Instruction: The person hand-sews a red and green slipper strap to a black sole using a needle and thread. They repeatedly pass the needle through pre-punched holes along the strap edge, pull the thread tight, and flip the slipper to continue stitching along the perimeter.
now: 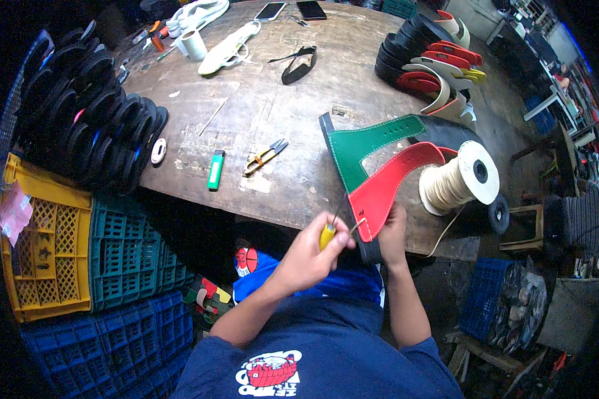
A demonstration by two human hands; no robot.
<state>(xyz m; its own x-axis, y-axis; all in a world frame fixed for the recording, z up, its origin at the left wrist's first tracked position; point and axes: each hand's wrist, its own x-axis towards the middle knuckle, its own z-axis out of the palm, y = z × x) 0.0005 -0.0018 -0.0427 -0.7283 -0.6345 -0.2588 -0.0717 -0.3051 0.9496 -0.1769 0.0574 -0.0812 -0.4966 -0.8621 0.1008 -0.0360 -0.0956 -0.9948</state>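
At the table's (299,189) near edge, the left hand (309,251) closes round the yellow awl (327,237); the right hand (395,239) backs the red-strapped sandal (381,189), its hidden fingers' grip untellable. Bracing the sole firmly should help the awl go straight.

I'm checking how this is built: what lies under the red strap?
Under the red strap, a black sole shows at the near end. The right hand reaches beneath, its fingers mostly hidden. Whatever else the strap covers cannot be seen.
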